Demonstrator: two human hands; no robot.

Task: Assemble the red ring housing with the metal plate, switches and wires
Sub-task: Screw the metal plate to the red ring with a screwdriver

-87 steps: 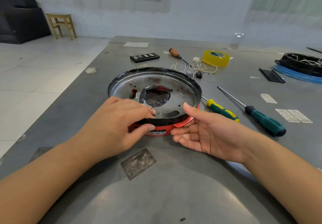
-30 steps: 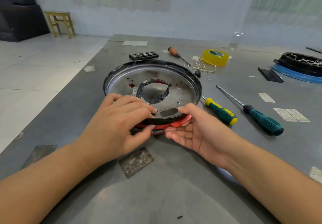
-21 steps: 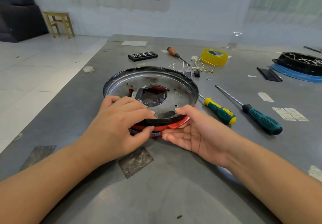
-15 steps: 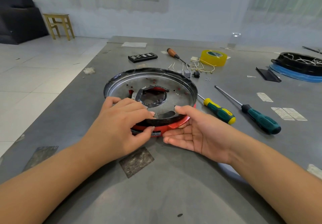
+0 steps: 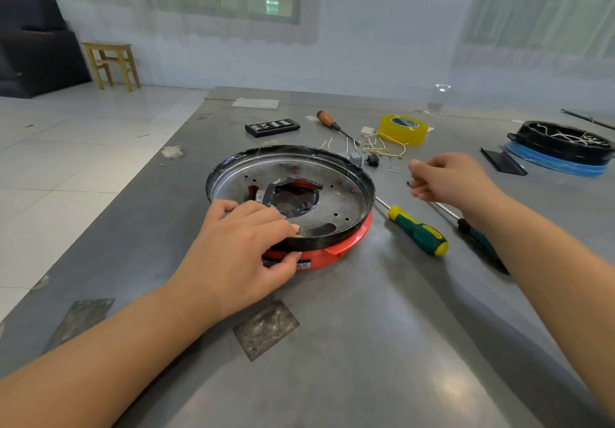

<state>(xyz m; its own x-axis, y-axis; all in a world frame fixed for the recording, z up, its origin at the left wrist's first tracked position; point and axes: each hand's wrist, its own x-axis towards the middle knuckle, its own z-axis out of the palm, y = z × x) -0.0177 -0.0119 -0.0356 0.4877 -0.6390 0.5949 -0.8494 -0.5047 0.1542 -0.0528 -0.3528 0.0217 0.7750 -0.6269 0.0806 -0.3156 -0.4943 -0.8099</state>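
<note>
The red ring housing (image 5: pixel 346 248) lies mid-table with the round metal plate (image 5: pixel 336 191) seated in its black rim. My left hand (image 5: pixel 239 248) grips the near edge, fingers over the rim onto the plate and thumb against the red side. My right hand (image 5: pixel 449 178) hovers to the right of the housing, fingers loosely curled, with nothing clearly held. Loose yellowish wires (image 5: pixel 382 148), a small black switch (image 5: pixel 372 160) and tiny screws (image 5: pixel 394 169) lie just behind the housing.
A yellow-green screwdriver (image 5: pixel 419 234) and a dark green one (image 5: pixel 479 238) lie right of the housing, the latter under my right forearm. Further back are an orange-handled screwdriver (image 5: pixel 327 121), yellow tape (image 5: pixel 402 130), a bit case (image 5: pixel 272 127) and a black pan (image 5: pixel 562 145).
My right hand has left the housing's near-right rim and risen back and to the right. My left hand keeps its grip on the rim.
</note>
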